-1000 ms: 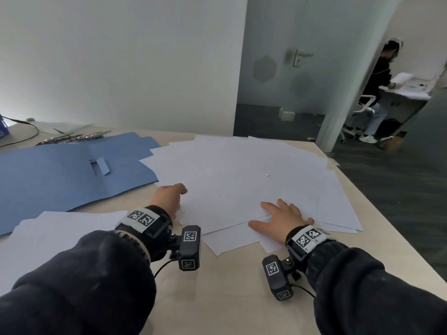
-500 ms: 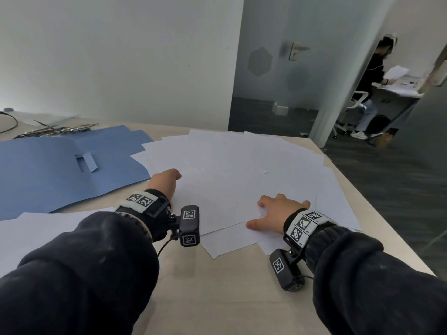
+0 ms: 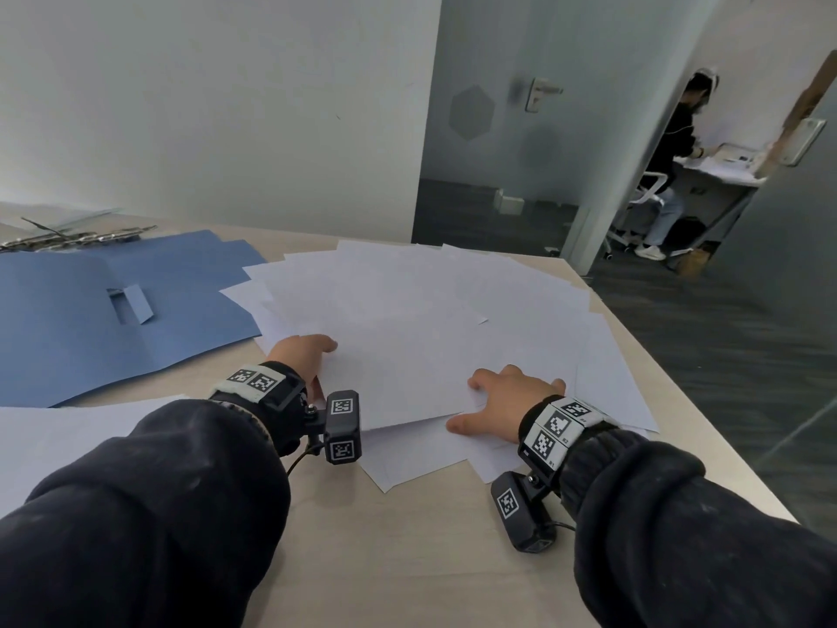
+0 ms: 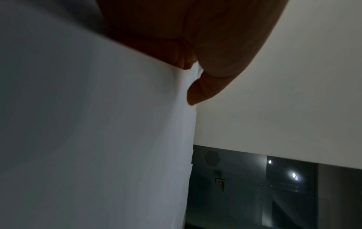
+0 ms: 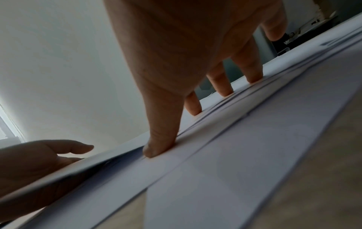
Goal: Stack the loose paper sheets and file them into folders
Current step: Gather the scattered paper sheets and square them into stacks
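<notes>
Folder point(image 3: 81, 319) open, sheetless

White paper sheets point(image 3: 407, 319); blue folder point(image 3: 81, 319); beige table point(image 3: 407, 559); black-and-white checked wrist tags point(image 3: 555, 428); dark sleeves point(image 3: 149, 514).

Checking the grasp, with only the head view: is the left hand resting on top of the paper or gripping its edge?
Observer: Right wrist view: the left hand pinches the lifted paper, thumb on top.
Operator: Is the right palm flat?
Observer: No, the right hand is arched; thumb and three fingertips press the loose sheets.
Operator: The little finger?
Observer: Raised off the paper.
</notes>
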Available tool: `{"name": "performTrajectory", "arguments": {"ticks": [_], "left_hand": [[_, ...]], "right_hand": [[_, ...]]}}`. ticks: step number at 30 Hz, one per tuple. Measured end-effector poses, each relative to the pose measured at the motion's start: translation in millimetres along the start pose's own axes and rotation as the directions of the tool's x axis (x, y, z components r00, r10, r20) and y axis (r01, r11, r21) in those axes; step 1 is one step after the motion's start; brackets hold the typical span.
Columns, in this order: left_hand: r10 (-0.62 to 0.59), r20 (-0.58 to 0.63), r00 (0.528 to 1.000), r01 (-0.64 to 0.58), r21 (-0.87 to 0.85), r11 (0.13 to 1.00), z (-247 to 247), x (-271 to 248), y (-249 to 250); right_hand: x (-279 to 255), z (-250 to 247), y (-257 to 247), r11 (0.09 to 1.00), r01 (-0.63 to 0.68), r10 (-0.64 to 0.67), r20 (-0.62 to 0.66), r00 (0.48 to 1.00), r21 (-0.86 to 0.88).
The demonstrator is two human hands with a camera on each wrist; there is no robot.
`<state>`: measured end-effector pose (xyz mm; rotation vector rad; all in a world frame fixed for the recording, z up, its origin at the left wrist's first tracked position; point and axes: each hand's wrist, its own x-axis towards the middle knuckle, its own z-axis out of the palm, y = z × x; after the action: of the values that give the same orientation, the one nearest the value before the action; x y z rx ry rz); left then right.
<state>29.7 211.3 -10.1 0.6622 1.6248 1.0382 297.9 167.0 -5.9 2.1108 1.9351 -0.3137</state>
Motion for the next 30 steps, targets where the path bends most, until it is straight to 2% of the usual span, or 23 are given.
{"name": "performTrajectory", "arguments": {"ticks": [3, 5, 9, 12, 16, 18, 22, 26, 30], "left_hand": [[0.039, 0.057, 0.998, -0.044, 0.1, 0.994, 4, 3, -2], [0.046, 0.043, 0.998, -0.053, 0.162, 0.985, 1, 18, -6], [0.038, 0.021, 0.999, -0.041, 0.171, 0.984, -3, 2, -5], [0.034, 0.045, 0.998, -0.039, 0.132, 0.99, -8, -3, -13], [0.028, 0.041, 0.999, -0.034, 0.164, 0.986, -19, -18, -19], [0.055, 0.047, 0.997, -0.064, 0.224, 0.973, -23, -32, -20], [0.052, 0.084, 0.995, -0.081, 0.386, 0.919, -36, -60, -26], [-0.05, 0.107, 0.993, 0.006, 0.376, 0.927, -45, -76, -39], [-0.079, 0.205, 0.976, 0.017, 0.288, 0.958, -44, -65, -55]], "right_hand": [[1, 2, 1, 1.0, -0.009, 0.009, -0.003, 1.0, 0.008], [1, 4, 2, 1.0, -0.008, 0.009, -0.005, 1.0, 0.029], [-2, 11, 8, 0.994, 0.007, -0.007, 0.005, 1.0, 0.113], [-6, 18, 13, 0.968, 0.024, -0.026, 0.003, 1.0, 0.248], [-14, 22, 25, 0.9, 0.049, -0.012, -0.088, 0.996, 0.432], [-19, 23, 31, 0.896, 0.047, -0.014, -0.079, 0.997, 0.441], [-34, 25, 37, 0.953, 0.059, -0.055, -0.022, 0.998, 0.297], [-45, 20, 48, 0.958, -0.005, 0.017, -0.042, 0.999, 0.287], [-44, 13, 53, 0.909, -0.062, 0.087, -0.043, 0.995, 0.413]]}}
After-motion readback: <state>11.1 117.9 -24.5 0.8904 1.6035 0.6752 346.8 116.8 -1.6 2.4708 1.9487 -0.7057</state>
